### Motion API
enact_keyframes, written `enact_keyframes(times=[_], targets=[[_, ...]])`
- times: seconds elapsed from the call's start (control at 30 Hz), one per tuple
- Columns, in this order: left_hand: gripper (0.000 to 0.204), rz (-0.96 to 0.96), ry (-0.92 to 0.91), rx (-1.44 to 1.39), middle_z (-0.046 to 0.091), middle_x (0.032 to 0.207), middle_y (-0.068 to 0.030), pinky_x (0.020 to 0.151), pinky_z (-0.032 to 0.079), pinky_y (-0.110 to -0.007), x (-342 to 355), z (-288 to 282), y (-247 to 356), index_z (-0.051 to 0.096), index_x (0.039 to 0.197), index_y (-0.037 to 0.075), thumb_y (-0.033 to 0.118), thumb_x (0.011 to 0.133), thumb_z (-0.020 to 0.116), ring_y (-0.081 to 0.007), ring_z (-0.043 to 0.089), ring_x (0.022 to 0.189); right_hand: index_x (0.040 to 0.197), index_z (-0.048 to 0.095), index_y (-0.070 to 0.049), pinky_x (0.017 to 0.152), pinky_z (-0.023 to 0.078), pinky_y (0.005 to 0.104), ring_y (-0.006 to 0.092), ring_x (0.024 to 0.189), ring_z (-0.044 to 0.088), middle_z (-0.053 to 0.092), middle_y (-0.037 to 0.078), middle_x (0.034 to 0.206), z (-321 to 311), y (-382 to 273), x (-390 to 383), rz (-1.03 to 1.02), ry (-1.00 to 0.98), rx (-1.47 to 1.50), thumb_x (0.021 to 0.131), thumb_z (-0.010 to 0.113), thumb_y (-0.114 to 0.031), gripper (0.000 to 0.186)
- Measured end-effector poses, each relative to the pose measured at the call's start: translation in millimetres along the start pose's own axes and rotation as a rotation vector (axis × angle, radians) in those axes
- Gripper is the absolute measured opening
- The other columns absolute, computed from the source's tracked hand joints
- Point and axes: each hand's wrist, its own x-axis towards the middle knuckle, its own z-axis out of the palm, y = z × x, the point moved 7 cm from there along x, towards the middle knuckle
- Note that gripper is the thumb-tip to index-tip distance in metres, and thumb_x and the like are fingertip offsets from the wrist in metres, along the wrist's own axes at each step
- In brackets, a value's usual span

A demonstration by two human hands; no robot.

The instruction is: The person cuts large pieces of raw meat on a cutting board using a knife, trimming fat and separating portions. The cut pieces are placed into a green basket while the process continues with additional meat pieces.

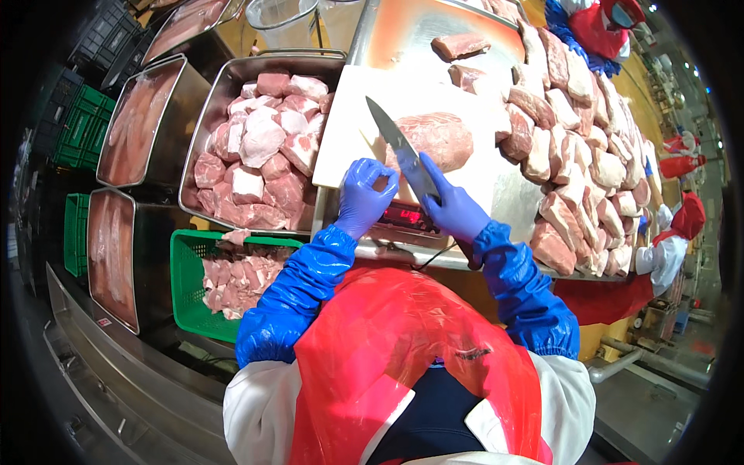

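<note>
My right hand [456,208], in a purple glove, is wrapped round a knife [403,151]; its long blade points away and to the left. Under and beside the blade a large piece of raw meat [440,139] lies on a white cutting board [349,97]. My left hand [366,194], also gloved, is at the board's near edge, left of the knife. Its fingers are curled into a ring, and I cannot make out whether anything is pinched in them. Between my hands a red-lit digital display [409,216] shows at the table's front edge.
A steel bin [203,139] of meat chunks stands left of the board. Below it, a green basket [186,287] holds trimmings. Many meat pieces [577,167] are heaped on the right. More meat-filled steel bins [136,256] stand far left. A co-worker's blue sleeve [566,35] shows across the table.
</note>
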Motion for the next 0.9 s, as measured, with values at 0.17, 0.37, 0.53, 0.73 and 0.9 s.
enact_keyframes(times=[0.17, 0.37, 0.53, 0.73, 0.9], targets=[[0.012, 0.061, 0.016, 0.075, 0.064, 0.081, -0.008, 0.074, 0.051, -0.037, -2, -2, 0, 0.067, 0.079, 0.007, 0.001, 0.075, 0.076, -0.0268, 0.063, 0.079, 0.16, 0.014, -0.02, 0.078, 0.052, 0.0563, 0.0502, 0.083, 0.066, 0.067, 0.033, 0.093, 3, 22, -42, -0.04, -0.07, 0.009, 0.094, 0.056, -0.017, 0.078], [0.012, -0.013, 0.051, 0.051, 0.064, 0.084, -0.0072, 0.074, 0.05, -0.035, -7, -10, -9, 0.065, 0.083, 0.007, 0.001, 0.077, 0.074, -0.0234, 0.063, 0.079, 0.16, 0.011, -0.021, 0.07, 0.05, 0.0567, 0.0475, 0.073, 0.065, 0.067, 0.03, 0.084, 2, 49, -97, 0.037, -0.132, -0.168, 0.093, 0.055, -0.013, 0.081], [0.019, -0.049, 0.083, -0.051, 0.062, 0.097, -0.0107, 0.08, 0.052, -0.038, 11, -19, 30, 0.067, 0.097, 0.006, 0.009, 0.08, 0.074, -0.0267, 0.062, 0.087, 0.16, 0.017, -0.02, 0.067, 0.049, 0.0576, 0.0476, 0.072, 0.064, 0.066, 0.029, 0.083, -24, 68, -148, -0.011, -0.116, -0.282, 0.092, 0.055, -0.01, 0.078], [0.015, 0.159, -0.137, 0.269, 0.058, 0.091, -0.0152, 0.076, 0.05, -0.049, -11, 16, 4, 0.066, 0.091, 0.01, 0.016, 0.078, 0.066, -0.0367, 0.058, 0.083, 0.157, 0.031, -0.016, 0.063, 0.05, 0.0422, 0.0331, 0.062, 0.06, 0.064, 0.024, 0.079, -52, 58, -138, -0.039, 0.2, -0.003, 0.095, 0.059, -0.007, 0.068], [0.015, 0.237, -0.147, 0.244, 0.058, 0.081, -0.0122, 0.074, 0.049, -0.047, -12, 4, -7, 0.061, 0.088, 0.009, 0.01, 0.075, 0.068, -0.0332, 0.058, 0.08, 0.158, 0.029, -0.018, 0.073, 0.052, 0.0404, 0.0184, 0.078, 0.066, 0.07, 0.021, 0.098, -19, 10, -72, -0.087, 0.315, 0.189, 0.096, 0.056, -0.003, 0.069]])
